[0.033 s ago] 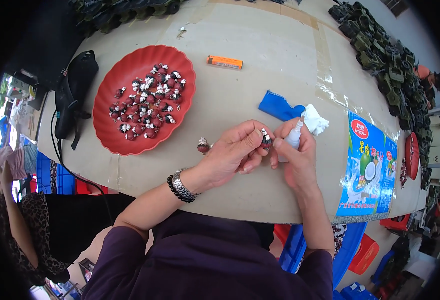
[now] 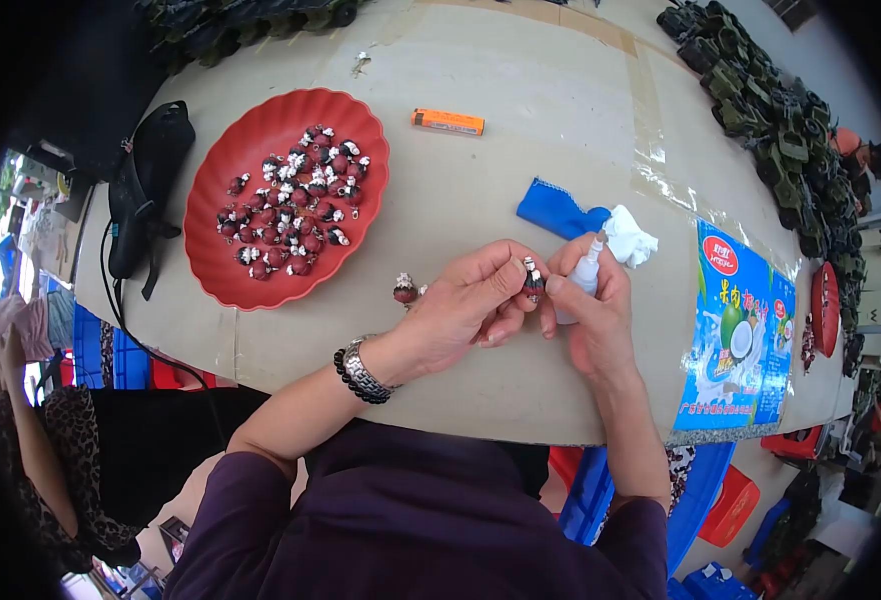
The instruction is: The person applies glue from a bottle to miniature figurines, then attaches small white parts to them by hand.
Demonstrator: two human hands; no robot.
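Observation:
My left hand pinches a small dark-red and black charm with a white top between thumb and fingertips. Inside my right hand is a small white squeeze bottle, its narrow tip pointing up. The right thumb and fingertips come close to the charm; whether they touch it I cannot tell. Beside my left wrist, partly covered by the hand, lie loose charms. A red scalloped dish to the left holds many more of the same kind.
Beyond my right hand lie a blue cloth and a crumpled white tissue. An orange stick-shaped box is farther back. A printed blue sheet covers the right edge. Dark green model vehicles line the far right; a black pouch sits left.

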